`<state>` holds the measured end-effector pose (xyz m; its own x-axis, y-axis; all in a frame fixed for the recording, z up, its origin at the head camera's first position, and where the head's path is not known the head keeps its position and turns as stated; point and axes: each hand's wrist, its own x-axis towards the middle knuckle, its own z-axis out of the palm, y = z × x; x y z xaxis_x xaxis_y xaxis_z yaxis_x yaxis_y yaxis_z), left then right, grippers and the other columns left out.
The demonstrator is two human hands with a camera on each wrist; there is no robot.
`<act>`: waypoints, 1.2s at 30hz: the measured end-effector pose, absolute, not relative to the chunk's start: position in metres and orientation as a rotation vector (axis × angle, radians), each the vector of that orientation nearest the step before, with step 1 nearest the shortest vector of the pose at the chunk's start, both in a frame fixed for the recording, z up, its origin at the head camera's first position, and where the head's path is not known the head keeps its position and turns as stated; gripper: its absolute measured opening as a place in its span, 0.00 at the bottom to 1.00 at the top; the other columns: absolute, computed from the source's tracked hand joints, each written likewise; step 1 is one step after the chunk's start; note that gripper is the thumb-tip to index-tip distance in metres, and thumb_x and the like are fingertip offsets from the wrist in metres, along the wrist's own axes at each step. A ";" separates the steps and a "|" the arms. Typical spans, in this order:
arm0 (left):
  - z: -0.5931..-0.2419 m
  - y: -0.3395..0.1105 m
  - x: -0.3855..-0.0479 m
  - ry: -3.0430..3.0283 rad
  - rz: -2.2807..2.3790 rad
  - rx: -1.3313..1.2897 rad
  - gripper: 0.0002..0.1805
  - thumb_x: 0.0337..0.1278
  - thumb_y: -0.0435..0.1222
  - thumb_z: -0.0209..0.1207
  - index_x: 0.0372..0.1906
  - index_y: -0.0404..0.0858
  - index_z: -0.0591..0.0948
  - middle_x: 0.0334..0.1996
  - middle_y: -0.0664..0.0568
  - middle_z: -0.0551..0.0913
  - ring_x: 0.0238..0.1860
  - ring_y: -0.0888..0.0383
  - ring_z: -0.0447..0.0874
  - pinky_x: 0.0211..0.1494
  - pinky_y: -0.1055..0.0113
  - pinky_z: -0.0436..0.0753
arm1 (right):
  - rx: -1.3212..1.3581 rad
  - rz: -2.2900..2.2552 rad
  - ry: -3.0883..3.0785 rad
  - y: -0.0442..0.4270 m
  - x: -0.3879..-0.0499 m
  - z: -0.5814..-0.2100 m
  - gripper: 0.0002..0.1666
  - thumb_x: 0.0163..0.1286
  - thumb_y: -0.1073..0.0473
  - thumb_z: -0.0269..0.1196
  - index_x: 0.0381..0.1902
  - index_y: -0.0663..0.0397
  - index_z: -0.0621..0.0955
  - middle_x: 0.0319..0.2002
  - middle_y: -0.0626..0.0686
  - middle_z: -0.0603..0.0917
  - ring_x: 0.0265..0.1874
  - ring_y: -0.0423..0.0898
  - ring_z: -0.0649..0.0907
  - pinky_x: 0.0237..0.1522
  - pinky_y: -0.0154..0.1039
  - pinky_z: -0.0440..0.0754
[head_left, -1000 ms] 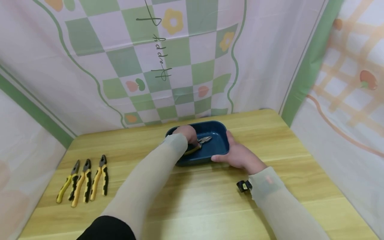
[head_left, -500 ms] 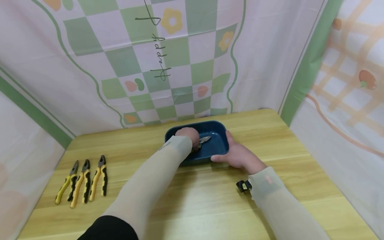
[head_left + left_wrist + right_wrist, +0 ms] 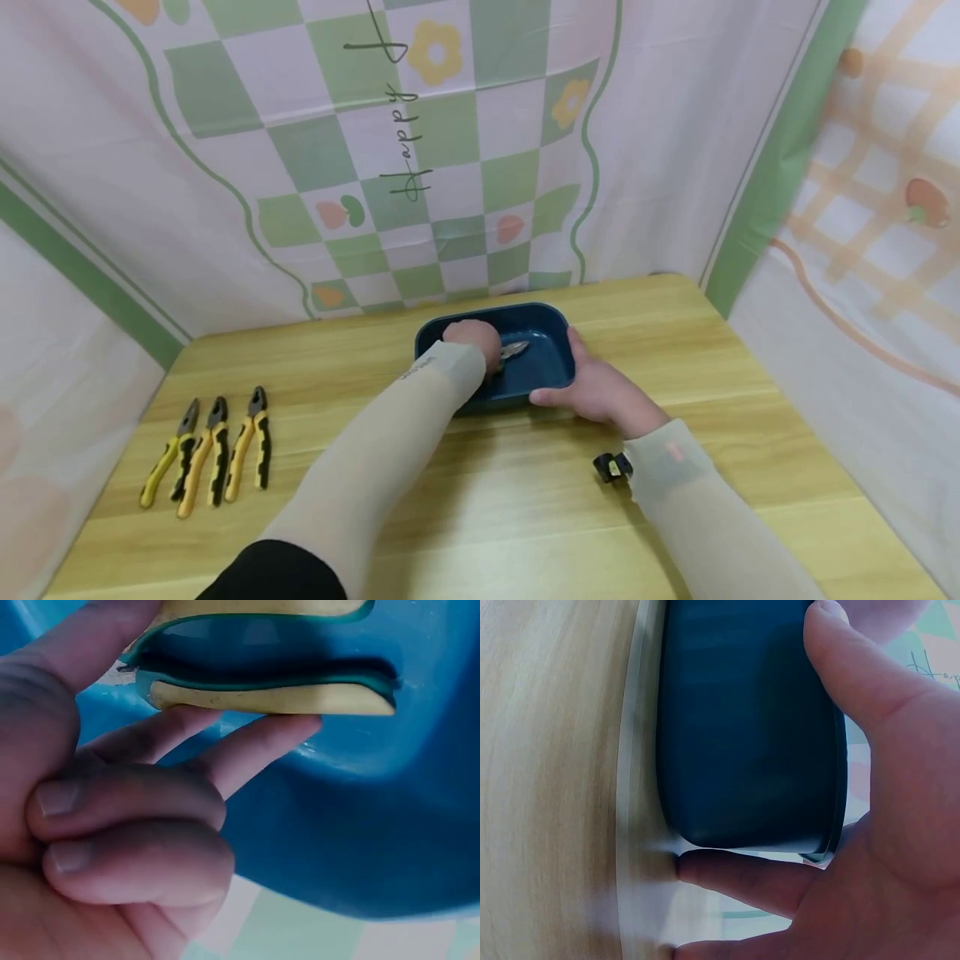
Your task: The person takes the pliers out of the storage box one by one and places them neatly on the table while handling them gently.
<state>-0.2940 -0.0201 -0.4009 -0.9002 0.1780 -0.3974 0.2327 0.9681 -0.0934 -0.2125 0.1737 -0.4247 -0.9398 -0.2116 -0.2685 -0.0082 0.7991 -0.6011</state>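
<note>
A pair of pliers (image 3: 513, 350) with silver jaws lies inside a dark blue rectangular container (image 3: 542, 367). My left hand (image 3: 474, 337) reaches into it and covers the handles in the head view. In the left wrist view the thumb is at one yellow and green handle and two fingers touch the other handle (image 3: 277, 700), which stands apart from the first. The other two fingers curl into the palm. At the container's right end, my right hand (image 3: 600, 385) holds the near corner, thumb along the front wall and fingers along the end wall.
Three pliers with yellow and black handles lie in a row on the left of the wooden table (image 3: 525, 517): the left one (image 3: 171, 454), the middle one (image 3: 204, 457) and the right one (image 3: 251, 443). A patterned curtain (image 3: 442, 167) hangs behind the table.
My left hand has shifted slightly to the right within the container and now covers more of the pliers' handles. My right hand and the container have stayed put.
</note>
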 end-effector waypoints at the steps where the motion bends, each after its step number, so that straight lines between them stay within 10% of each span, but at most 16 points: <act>1: -0.400 -0.020 -0.295 2.719 -0.201 0.303 0.12 0.52 0.46 0.73 0.38 0.46 0.87 0.43 0.53 0.83 0.40 0.56 0.79 0.48 0.57 0.80 | -0.165 -0.889 2.665 0.174 -0.212 -0.425 0.79 0.55 0.25 0.67 0.78 0.47 0.26 0.66 0.72 0.69 0.50 0.58 0.77 0.55 0.56 0.72; 9: -0.395 -0.023 -0.301 2.632 -0.112 0.256 0.09 0.51 0.47 0.72 0.30 0.47 0.87 0.37 0.54 0.82 0.34 0.55 0.79 0.34 0.60 0.80 | -0.168 -0.920 2.657 0.175 -0.211 -0.424 0.79 0.55 0.25 0.67 0.78 0.47 0.26 0.70 0.72 0.63 0.57 0.61 0.74 0.59 0.59 0.69; 28: -0.369 -0.050 -0.311 2.147 0.621 0.148 0.30 0.57 0.52 0.68 0.57 0.35 0.80 0.51 0.46 0.81 0.40 0.51 0.87 0.49 0.56 0.78 | -0.186 -0.941 2.661 0.175 -0.211 -0.426 0.78 0.55 0.26 0.68 0.78 0.48 0.28 0.70 0.73 0.63 0.55 0.61 0.76 0.57 0.61 0.70; 36: -0.363 -0.067 -0.315 2.074 0.736 0.083 0.29 0.56 0.54 0.67 0.54 0.38 0.78 0.41 0.43 0.87 0.31 0.54 0.79 0.25 0.70 0.64 | -0.161 -0.930 2.660 0.175 -0.212 -0.426 0.79 0.54 0.24 0.67 0.78 0.46 0.27 0.70 0.72 0.63 0.54 0.60 0.76 0.58 0.62 0.70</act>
